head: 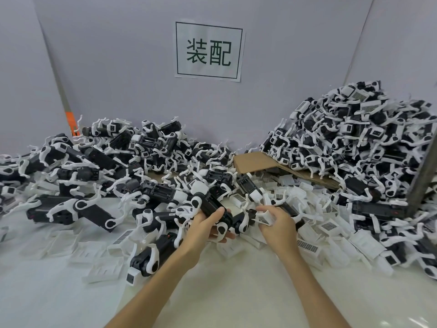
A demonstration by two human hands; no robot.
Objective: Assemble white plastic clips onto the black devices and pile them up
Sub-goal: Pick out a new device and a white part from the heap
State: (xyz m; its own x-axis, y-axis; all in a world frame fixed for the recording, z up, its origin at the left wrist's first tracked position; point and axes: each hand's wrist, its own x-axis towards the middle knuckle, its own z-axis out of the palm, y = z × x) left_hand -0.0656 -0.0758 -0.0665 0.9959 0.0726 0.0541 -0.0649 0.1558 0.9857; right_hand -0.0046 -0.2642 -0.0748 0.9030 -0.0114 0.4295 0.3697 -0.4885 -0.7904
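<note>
Across the right of the frame rises the pile [354,147] of clipped devices, banked against the wall [118,67], we judge, to keep finished ones apart. A lower heap [94,162] of devices sprawls over the left. Between them, on the white table [236,299], loose clips [363,243] lie within our reach. At lower centre our left hand [205,224] grips a black device [218,207], likely steadying it for fitting. Just beside it our right hand [277,224] pinches a white clip [264,217], barcode up, turned toward the device but not yet on it.
</note>
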